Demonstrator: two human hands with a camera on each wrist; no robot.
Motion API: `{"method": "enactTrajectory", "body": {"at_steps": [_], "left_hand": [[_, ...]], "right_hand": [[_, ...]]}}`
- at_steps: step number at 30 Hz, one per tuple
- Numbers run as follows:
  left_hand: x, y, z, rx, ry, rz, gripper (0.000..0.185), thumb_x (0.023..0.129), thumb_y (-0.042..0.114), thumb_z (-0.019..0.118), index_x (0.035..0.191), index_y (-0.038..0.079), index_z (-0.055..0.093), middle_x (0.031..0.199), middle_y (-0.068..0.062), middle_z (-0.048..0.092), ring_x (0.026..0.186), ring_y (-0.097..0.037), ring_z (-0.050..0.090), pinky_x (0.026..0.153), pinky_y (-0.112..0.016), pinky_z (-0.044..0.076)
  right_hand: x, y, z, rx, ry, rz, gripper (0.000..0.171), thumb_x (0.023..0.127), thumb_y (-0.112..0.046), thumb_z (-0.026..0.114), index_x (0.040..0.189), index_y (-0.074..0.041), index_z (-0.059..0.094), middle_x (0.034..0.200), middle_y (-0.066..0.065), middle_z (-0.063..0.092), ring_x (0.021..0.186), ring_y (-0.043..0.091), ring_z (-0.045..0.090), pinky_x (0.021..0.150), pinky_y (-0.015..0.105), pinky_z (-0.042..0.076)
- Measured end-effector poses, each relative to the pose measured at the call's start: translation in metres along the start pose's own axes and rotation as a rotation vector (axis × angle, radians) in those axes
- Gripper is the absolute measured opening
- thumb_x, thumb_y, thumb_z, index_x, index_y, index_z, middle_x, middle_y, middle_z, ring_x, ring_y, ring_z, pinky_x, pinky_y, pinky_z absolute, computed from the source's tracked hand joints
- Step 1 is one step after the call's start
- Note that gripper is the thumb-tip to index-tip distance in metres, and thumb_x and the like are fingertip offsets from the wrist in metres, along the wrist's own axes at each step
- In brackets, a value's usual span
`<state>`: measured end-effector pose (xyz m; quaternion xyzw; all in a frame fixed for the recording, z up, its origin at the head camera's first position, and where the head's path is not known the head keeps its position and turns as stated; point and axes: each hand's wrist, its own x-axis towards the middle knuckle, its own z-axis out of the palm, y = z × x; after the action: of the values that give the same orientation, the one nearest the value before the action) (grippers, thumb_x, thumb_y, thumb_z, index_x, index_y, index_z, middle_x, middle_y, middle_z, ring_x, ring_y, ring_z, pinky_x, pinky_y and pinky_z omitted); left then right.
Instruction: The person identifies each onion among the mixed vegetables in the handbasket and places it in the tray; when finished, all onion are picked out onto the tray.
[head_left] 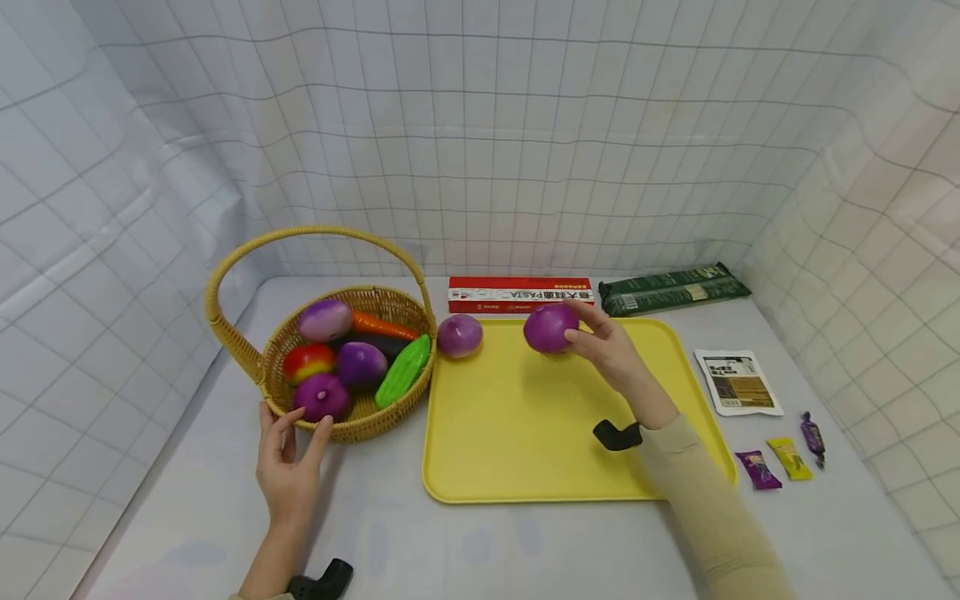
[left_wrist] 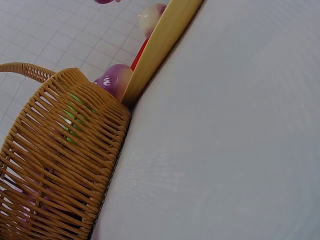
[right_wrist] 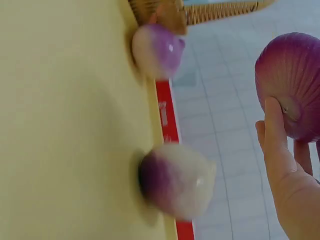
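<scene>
My right hand grips a purple onion between thumb and fingers, above the far part of the yellow tray. In the right wrist view, a purple-and-white turnip lies on the tray near the held onion; the head view hides it behind that onion. Another purple, pale-bottomed turnip sits at the tray's far left corner, beside the wicker basket. My left hand holds the basket's near rim, fingertips close to a round purple vegetable inside. The left wrist view does not show that hand.
The basket also holds a carrot, a green ridged vegetable and several others under its tall handle. A red pasta box and a green packet lie behind the tray. Right of it are a white pouch and small candies.
</scene>
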<state>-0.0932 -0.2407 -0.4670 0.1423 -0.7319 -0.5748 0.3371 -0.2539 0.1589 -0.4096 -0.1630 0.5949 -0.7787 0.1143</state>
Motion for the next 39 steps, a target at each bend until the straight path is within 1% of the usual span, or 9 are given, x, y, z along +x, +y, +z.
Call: {"method": "enactTrajectory", "body": {"at_steps": [4,8,13,16,20,23,30,35,39], "left_hand": [[-0.001,0.0,-0.001,0.006,0.004,0.0,0.037,0.083,0.008,0.072,0.114,-0.006,0.057,0.154,-0.01,0.02,0.14,-0.02,0.021,0.099,-0.014,0.034],[-0.001,0.0,-0.002,0.01,0.006,0.009,0.037,0.083,0.008,0.071,0.114,-0.006,0.057,0.154,-0.009,0.021,0.14,-0.02,0.022,0.099,-0.015,0.034],[-0.001,0.001,-0.003,0.005,0.008,0.022,0.037,0.083,0.007,0.071,0.114,-0.007,0.057,0.154,-0.008,0.021,0.14,-0.021,0.022,0.1,-0.016,0.034],[0.0,0.001,-0.003,-0.003,0.008,0.02,0.037,0.083,0.006,0.071,0.114,-0.007,0.057,0.154,-0.009,0.021,0.14,-0.021,0.021,0.1,-0.016,0.034],[0.0,0.001,-0.002,-0.017,0.008,0.011,0.037,0.083,0.006,0.071,0.114,-0.008,0.057,0.154,-0.012,0.02,0.14,-0.021,0.021,0.1,-0.016,0.034],[0.0,0.001,-0.001,-0.017,0.006,0.006,0.037,0.083,0.007,0.071,0.114,-0.007,0.057,0.154,-0.012,0.02,0.14,-0.02,0.021,0.1,-0.015,0.033],[0.0,0.0,-0.001,-0.015,0.002,0.004,0.038,0.083,0.007,0.071,0.114,-0.007,0.057,0.154,-0.007,0.02,0.14,-0.02,0.021,0.1,-0.016,0.033],[0.0,-0.001,0.0,-0.019,0.003,0.006,0.037,0.083,0.006,0.071,0.114,-0.008,0.057,0.154,-0.01,0.02,0.14,-0.02,0.021,0.1,-0.016,0.034],[0.0,-0.001,0.0,-0.036,0.003,0.004,0.037,0.082,0.005,0.072,0.114,-0.008,0.057,0.154,-0.013,0.019,0.14,-0.02,0.02,0.1,-0.016,0.033]], "right_hand": [[-0.009,0.0,-0.039,-0.061,0.108,-0.004,0.058,0.091,-0.001,0.058,0.143,-0.005,0.034,0.133,0.008,0.036,0.11,0.015,0.054,0.088,0.027,0.051],[-0.015,0.004,-0.071,-0.202,0.209,0.031,0.066,0.091,-0.01,0.062,0.147,-0.006,0.028,0.139,0.013,0.032,0.112,0.013,0.05,0.087,0.02,0.049],[-0.018,0.008,-0.097,-0.337,0.325,0.105,0.074,0.088,-0.015,0.066,0.148,-0.003,0.023,0.145,0.022,0.029,0.119,0.023,0.043,0.083,0.014,0.049],[-0.018,0.01,-0.106,-0.407,0.367,0.138,0.074,0.088,-0.014,0.067,0.147,-0.002,0.024,0.145,0.023,0.03,0.124,0.031,0.039,0.088,0.017,0.048],[-0.017,0.011,-0.113,-0.5,0.399,0.166,0.075,0.086,-0.015,0.069,0.146,-0.001,0.025,0.145,0.023,0.03,0.128,0.037,0.036,0.103,0.036,0.039],[-0.016,0.012,-0.117,-0.531,0.428,0.186,0.078,0.084,-0.015,0.071,0.146,-0.001,0.025,0.146,0.023,0.03,0.129,0.038,0.034,0.107,0.048,0.032],[-0.015,0.012,-0.123,-0.589,0.476,0.198,0.081,0.082,-0.007,0.071,0.146,0.0,0.021,0.148,0.023,0.026,0.134,0.039,0.027,0.109,0.049,0.027],[-0.013,0.006,-0.118,-0.661,0.534,0.112,0.08,0.083,-0.007,0.07,0.146,-0.001,0.021,0.15,0.019,0.025,0.138,0.035,0.022,0.112,0.047,0.023],[-0.007,-0.006,-0.095,-0.765,0.572,-0.044,0.071,0.085,-0.017,0.07,0.142,-0.002,0.031,0.146,0.018,0.031,0.135,0.035,0.024,0.11,0.05,0.024]]}}
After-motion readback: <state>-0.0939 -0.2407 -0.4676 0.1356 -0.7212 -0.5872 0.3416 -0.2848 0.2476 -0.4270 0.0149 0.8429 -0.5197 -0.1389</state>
